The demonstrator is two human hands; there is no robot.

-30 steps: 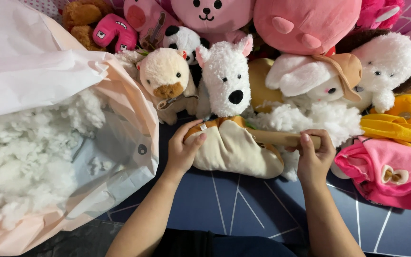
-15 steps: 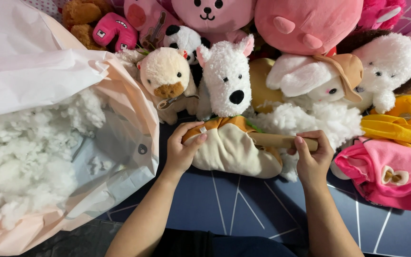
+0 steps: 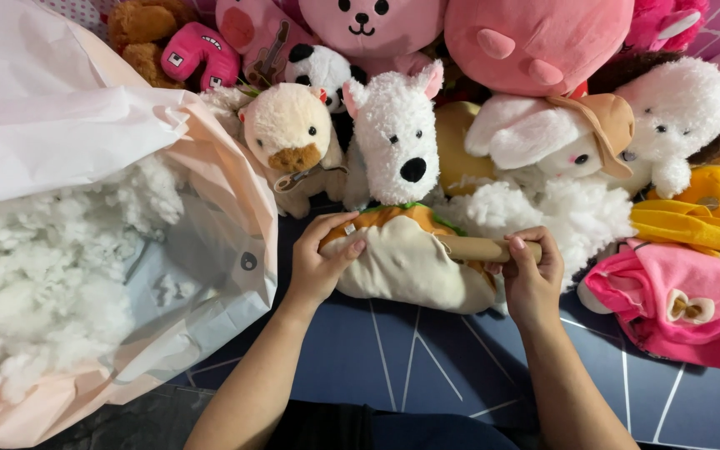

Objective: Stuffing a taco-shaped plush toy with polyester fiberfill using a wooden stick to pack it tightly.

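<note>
Open room: a strip of dark blue mat (image 3: 427,367) with thin pale lines is left bare between the two forearms and toward the body; no other free stretch is seen.
Left edge: the room beside the left hand (image 3: 320,265) is closed off by a large pale pink bag (image 3: 85,125), its open mouth filled with white stuffing (image 3: 35,283).
Right edge: just beside the right hand (image 3: 531,279) a pink plush (image 3: 685,308) and a yellow plush (image 3: 702,217) are lying.
Surface: everything is laid on the blue mat; a darker floor is glimpsed at the near left corner.
Left hand: closed around the left end of a cream plush shell (image 3: 410,267), thumb on top, fingers curled beneath.
Right hand: closed around a tan stick (image 3: 481,248), which is pushed into the right side of the shell.
Shell: held between both hands, flat on the mat, with an orange and green part at its upper edge.
Loose stuffing: a white heap (image 3: 560,212) is lying just beyond the right hand.
Far side: beyond the hands a white dog plush (image 3: 397,137), a cream bear plush (image 3: 289,129) and a wall of pink and white plush toys are packed tight together.
</note>
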